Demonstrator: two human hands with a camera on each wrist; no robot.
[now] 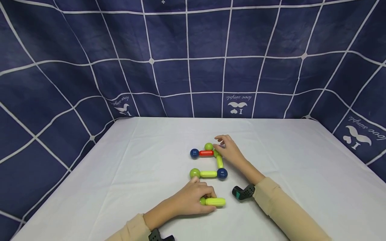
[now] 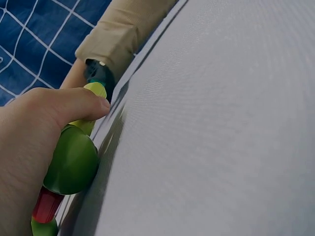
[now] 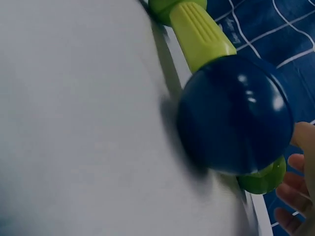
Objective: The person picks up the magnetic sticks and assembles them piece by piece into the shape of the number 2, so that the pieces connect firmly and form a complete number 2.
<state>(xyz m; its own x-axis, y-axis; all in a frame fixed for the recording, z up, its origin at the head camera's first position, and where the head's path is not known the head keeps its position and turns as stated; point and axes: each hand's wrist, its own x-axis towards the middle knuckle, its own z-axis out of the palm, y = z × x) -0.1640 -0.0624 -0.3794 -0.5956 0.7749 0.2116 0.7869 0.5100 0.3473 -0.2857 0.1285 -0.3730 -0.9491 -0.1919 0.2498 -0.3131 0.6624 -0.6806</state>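
My left hand grips a yellow-green rod joined to a green ball; the thumb lies along the rod. A red rod shows beyond that ball, and I cannot tell whether they join. Farther off, a chain of balls and rods lies on the table: green ball, yellow-green rod, blue ball, another yellow-green rod, a partly hidden green ball, red rod, blue ball. Beside its far corner hovers my right hand, fingers loosely bent, nothing gripped.
Another green ball sits just behind the red rod, close to the right thumb. White cloth covers the table. A dark blue curtain with white grid lines hangs around the back and sides.
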